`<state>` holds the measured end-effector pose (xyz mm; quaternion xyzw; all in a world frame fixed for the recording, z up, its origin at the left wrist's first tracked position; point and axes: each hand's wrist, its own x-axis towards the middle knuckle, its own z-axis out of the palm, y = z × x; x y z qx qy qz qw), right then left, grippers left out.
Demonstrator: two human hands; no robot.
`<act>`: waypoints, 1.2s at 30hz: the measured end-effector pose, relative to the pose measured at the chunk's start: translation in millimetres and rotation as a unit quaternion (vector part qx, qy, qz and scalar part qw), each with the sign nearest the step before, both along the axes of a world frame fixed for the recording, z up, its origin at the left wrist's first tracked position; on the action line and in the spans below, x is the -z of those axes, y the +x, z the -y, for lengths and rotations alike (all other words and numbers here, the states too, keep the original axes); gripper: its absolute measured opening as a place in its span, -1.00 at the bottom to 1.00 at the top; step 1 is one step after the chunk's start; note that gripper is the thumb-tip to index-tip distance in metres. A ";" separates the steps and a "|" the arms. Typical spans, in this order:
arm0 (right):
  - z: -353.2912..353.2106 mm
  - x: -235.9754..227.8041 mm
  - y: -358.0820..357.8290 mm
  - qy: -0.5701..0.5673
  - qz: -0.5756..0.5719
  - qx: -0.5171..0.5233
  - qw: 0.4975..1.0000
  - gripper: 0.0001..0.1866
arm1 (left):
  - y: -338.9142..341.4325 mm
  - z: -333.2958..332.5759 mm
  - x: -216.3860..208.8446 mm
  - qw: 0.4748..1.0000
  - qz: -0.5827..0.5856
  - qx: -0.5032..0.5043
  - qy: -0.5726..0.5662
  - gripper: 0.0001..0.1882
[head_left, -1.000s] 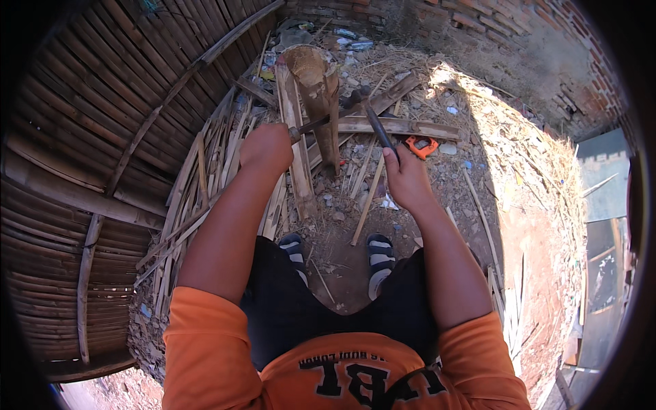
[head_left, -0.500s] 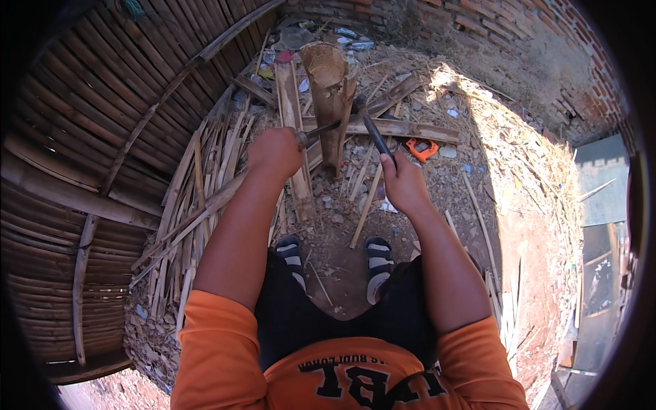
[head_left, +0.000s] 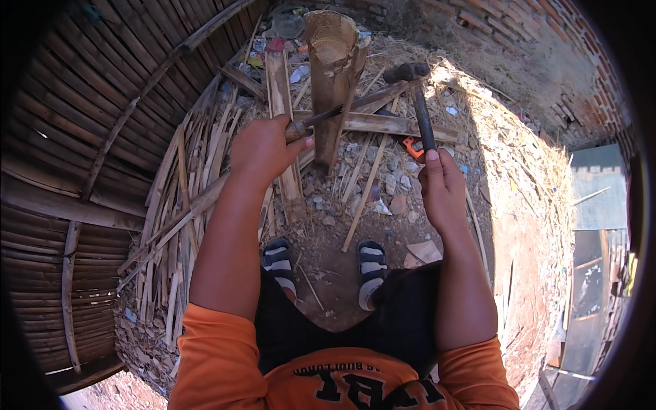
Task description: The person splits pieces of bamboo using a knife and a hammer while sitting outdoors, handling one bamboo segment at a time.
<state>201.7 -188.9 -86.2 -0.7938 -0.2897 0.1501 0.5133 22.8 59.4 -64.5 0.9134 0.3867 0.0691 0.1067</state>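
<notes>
—Left hand [head_left: 263, 149] grips the knife [head_left: 320, 118]; right hand [head_left: 443, 184] grips the hammer [head_left: 421, 109].
—And the bamboo section [head_left: 331, 85]?
—At the left hand's one o'clock, the blade apparently sunk into it.
—Around it?
—Plank [head_left: 389, 124] at four o'clock; orange handle [head_left: 411, 148] partly behind the hammer.

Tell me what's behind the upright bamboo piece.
A wooden plank emerges from behind the right edge of the bamboo piece. Whatever that piece directly covers cannot be seen.
</notes>
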 end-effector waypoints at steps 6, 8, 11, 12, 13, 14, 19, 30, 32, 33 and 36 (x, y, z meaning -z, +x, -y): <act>-19.8 8.7 0.3 -0.079 0.181 -0.026 0.980 -0.58 | -0.9 -3.0 18.4 0.999 -0.018 -0.032 0.001 -0.61; -16.1 0.5 -9.9 -0.083 0.154 -0.030 0.984 -0.60 | 0.8 3.0 14.3 0.998 -0.017 -0.050 -0.022 -0.64; -22.6 -17.9 -25.4 -0.012 0.143 -0.020 0.989 -0.61 | -6.7 -2.6 18.7 0.999 -0.026 -0.038 -0.008 -0.65; -21.6 -22.2 -29.7 0.021 0.141 -0.010 0.990 -0.61 | -8.2 -2.1 18.9 0.999 -0.027 -0.039 -0.021 -0.64; -21.7 -22.0 -28.9 0.039 0.155 -0.014 0.987 -0.62 | -9.1 -2.6 17.4 0.998 -0.028 -0.041 -0.033 -0.63; -22.2 -16.8 -28.1 -0.003 0.163 -0.022 0.986 -0.63 | -10.8 -2.2 17.3 0.998 -0.029 -0.043 -0.045 -0.61; -22.7 12.0 -21.1 -0.101 0.143 -0.032 0.984 -0.63 | -9.3 -0.9 7.4 0.996 -0.058 -0.051 -0.051 -0.67; -32.9 10.7 -15.4 -0.108 0.125 -0.030 0.986 -0.54 | -8.6 -4.8 13.5 0.995 -0.074 -0.058 -0.040 -0.72; -31.6 -8.4 -21.7 -0.051 0.128 -0.022 0.990 -0.54 | -15.2 -5.9 17.8 0.995 -0.072 -0.056 -0.027 -0.71; -29.9 -20.7 -25.6 -0.034 0.121 -0.004 0.992 -0.57 | -14.0 -4.8 15.3 0.995 -0.074 -0.057 -0.039 -0.71; -28.9 -1.0 -24.3 0.007 0.131 -0.007 0.991 -0.59 | -12.3 -2.2 8.9 0.993 -0.080 -0.061 -0.060 -0.70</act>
